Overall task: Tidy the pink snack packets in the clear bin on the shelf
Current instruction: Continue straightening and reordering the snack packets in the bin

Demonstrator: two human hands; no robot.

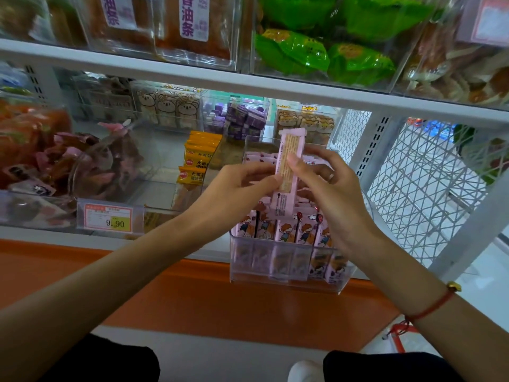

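Observation:
A clear bin [286, 282] juts out over the shelf's front edge, filled with several upright pink snack packets [305, 230] bearing a cartoon figure. One pink packet [287, 161] is held upright above the bin, its back side with a tan window facing me. My left hand [242, 186] pinches its left edge with thumb and fingertips. My right hand [327, 183] pinches its right edge, a ring on one finger. More pink packets lie behind in the bin, partly hidden by my hands.
Yellow-orange packets [198, 161] stand in a bin to the left. A price tag [108, 217] reading 9.90 hangs on the shelf front. Further back are purple boxes [242, 122] and bear-print packets [170, 106]. Green bags [325, 53] sit on the shelf above. A white mesh panel [418, 188] closes the right.

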